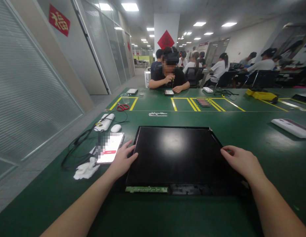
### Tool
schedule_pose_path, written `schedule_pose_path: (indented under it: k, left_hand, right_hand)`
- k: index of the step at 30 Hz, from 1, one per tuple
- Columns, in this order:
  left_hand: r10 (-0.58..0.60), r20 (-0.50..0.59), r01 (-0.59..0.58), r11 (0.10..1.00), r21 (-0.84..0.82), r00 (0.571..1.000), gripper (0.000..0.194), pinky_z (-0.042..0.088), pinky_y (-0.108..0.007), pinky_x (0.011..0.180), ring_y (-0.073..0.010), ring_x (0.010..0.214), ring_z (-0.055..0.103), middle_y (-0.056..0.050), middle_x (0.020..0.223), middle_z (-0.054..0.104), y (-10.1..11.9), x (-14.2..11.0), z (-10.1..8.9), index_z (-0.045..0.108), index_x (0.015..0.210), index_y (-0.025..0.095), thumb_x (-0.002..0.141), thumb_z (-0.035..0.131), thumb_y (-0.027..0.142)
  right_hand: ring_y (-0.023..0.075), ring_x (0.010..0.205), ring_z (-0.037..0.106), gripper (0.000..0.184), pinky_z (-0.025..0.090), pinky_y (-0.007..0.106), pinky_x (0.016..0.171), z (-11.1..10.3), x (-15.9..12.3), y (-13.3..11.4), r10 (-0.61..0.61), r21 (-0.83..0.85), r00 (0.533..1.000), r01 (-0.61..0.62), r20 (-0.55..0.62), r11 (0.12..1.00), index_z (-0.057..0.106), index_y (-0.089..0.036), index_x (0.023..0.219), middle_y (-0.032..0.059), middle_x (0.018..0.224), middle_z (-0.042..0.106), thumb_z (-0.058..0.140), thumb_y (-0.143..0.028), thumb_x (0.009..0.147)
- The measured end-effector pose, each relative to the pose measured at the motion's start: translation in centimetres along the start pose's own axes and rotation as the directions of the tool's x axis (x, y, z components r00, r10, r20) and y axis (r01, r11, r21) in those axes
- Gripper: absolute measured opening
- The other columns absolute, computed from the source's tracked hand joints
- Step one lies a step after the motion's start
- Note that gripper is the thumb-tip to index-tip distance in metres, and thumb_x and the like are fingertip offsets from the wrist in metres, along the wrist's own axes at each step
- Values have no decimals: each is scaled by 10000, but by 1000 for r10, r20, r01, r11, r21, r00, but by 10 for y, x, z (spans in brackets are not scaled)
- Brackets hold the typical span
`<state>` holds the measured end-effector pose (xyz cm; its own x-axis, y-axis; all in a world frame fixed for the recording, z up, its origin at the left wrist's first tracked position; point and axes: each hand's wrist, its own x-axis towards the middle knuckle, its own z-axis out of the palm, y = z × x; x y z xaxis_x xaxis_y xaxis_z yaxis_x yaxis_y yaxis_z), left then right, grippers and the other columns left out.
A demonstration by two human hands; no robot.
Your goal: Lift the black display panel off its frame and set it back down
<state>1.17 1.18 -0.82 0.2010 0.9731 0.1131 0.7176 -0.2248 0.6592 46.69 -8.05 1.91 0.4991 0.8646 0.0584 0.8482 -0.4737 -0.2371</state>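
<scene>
Screen panel (172, 158), one: lying on the desk (251, 128). Left hand (122, 159): spreading open at its left edge, apparently gripping nothing. Right hand (243, 162): curling at the right edge, hold uncertain. Step, seemingly: steadying; next move probably calling for even handling.

Red-handled scissors (123, 107) (near clear cup (125, 97)); crumpled tissue (86, 169).

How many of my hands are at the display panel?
2: your left hand at the left edge of the display panel, your right hand at its right edge.
</scene>
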Motion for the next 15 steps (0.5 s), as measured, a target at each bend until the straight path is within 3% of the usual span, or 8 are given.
schedule_pose_path:
  k: [15]
  left_hand:
    - [34, -15, -33, 995, 93, 999, 451, 338, -536, 1165, -364, 1383, 483, -141, 1493, 552, -4, 3, -1, 761, 1143, 203, 817, 589, 463]
  right_hand:
    - [294, 807, 684, 381, 478, 383, 664, -2, 1, 0, 13, 3, 1000, -13, 22, 1000, 781, -294, 979, 74, 946, 763, 484, -505, 872]
